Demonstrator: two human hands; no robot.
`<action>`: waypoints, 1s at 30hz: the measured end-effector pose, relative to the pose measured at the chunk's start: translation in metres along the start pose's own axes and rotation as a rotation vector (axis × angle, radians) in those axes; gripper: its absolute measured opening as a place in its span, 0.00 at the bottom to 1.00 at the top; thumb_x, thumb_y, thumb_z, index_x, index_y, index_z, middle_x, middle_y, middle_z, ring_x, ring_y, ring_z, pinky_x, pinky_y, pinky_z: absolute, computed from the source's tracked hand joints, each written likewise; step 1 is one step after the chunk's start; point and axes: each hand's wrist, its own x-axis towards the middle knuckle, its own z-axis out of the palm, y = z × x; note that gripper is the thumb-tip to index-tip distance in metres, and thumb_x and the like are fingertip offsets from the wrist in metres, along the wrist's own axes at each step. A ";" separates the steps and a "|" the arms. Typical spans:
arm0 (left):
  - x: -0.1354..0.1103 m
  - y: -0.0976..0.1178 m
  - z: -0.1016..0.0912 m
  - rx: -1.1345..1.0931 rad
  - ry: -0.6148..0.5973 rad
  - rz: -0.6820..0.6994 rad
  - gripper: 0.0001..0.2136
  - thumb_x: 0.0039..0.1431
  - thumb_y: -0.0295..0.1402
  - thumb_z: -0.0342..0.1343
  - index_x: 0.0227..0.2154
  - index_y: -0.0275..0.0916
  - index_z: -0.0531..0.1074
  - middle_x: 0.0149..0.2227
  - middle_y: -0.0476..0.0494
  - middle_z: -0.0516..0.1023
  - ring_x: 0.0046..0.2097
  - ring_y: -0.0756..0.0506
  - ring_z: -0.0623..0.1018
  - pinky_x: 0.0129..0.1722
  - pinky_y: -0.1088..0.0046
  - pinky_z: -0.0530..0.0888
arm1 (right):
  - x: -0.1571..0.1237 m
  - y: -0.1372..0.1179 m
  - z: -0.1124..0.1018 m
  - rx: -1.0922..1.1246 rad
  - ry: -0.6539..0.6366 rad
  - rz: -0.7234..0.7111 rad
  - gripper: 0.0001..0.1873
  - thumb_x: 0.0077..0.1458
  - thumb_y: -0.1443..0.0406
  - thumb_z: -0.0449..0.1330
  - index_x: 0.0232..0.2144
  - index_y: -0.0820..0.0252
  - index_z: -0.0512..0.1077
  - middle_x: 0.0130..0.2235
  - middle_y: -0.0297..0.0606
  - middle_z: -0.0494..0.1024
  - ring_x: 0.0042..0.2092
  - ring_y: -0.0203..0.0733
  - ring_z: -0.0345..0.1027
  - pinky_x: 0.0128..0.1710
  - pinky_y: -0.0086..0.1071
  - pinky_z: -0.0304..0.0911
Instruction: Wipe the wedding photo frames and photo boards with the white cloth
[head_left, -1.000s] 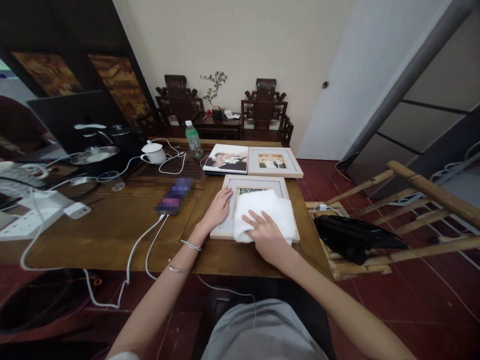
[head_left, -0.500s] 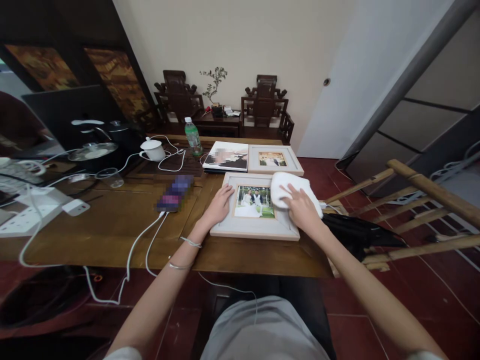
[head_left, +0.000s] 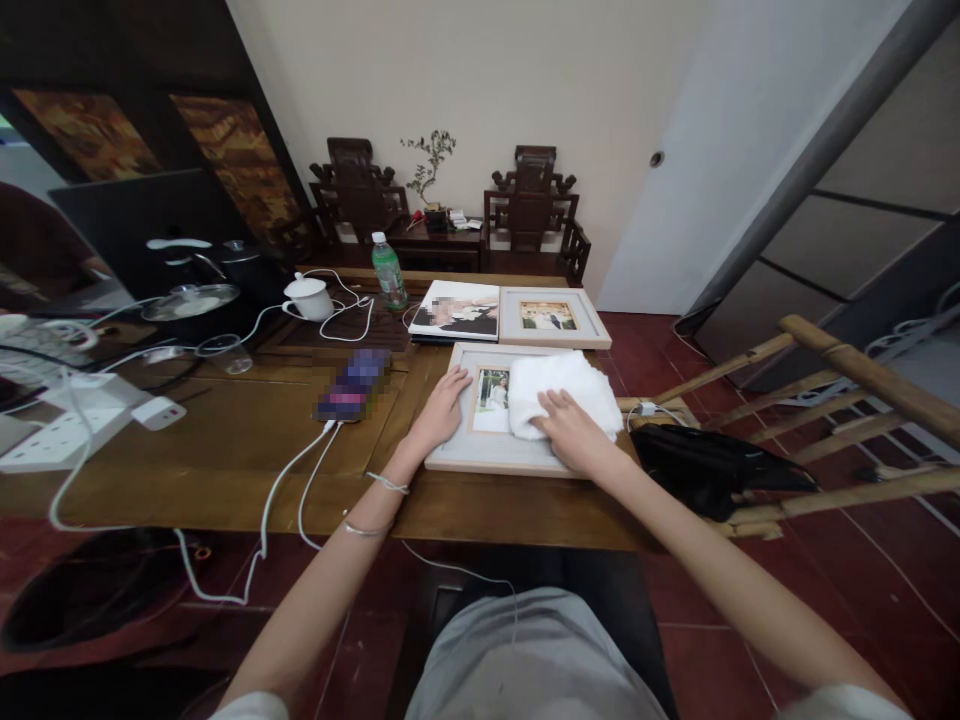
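Note:
A pale wooden picture frame with a photo lies flat on the wooden table in front of me. My left hand rests flat on the frame's left edge, fingers stretched out. My right hand presses a folded white cloth onto the right half of the glass, fingers spread on top of it. The cloth hides most of the photo.
Behind lie a second frame and a photo book. A phone on a white cable, a green bottle, a white cup and power strips sit left. A bamboo chair with a black bag stands right.
My right hand swept the cloth from the frame's lower middle up to its right corner, then back left over the photo. My left hand stayed on the frame's left edge.

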 end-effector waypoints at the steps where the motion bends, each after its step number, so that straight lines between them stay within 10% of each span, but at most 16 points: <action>1: 0.000 0.001 0.000 0.006 -0.005 -0.002 0.21 0.55 0.19 0.41 0.50 0.34 0.69 0.55 0.36 0.69 0.62 0.41 0.62 0.61 0.51 0.60 | -0.013 -0.008 -0.007 0.030 -0.036 -0.022 0.23 0.50 0.77 0.49 0.47 0.64 0.72 0.53 0.54 0.68 0.56 0.53 0.60 0.58 0.47 0.50; 8: 0.000 0.003 -0.001 0.023 -0.020 -0.005 0.22 0.54 0.18 0.41 0.51 0.33 0.68 0.56 0.35 0.68 0.62 0.41 0.61 0.61 0.52 0.60 | -0.053 -0.038 -0.028 0.176 -0.049 -0.078 0.30 0.43 0.80 0.48 0.49 0.63 0.70 0.57 0.52 0.66 0.58 0.54 0.58 0.56 0.47 0.55; 22: -0.001 -0.002 -0.001 -0.001 -0.027 -0.005 0.21 0.55 0.19 0.41 0.50 0.35 0.68 0.56 0.37 0.68 0.63 0.42 0.60 0.61 0.53 0.59 | 0.060 0.040 0.019 0.051 0.108 0.128 0.30 0.47 0.79 0.49 0.53 0.62 0.67 0.64 0.46 0.56 0.65 0.58 0.42 0.60 0.54 0.43; 30: 0.000 -0.002 0.001 -0.003 -0.011 0.000 0.22 0.55 0.19 0.41 0.51 0.35 0.68 0.56 0.36 0.68 0.62 0.42 0.61 0.61 0.51 0.60 | -0.004 -0.001 -0.004 0.213 -0.040 -0.049 0.30 0.45 0.80 0.48 0.50 0.61 0.70 0.61 0.46 0.61 0.64 0.59 0.46 0.58 0.59 0.45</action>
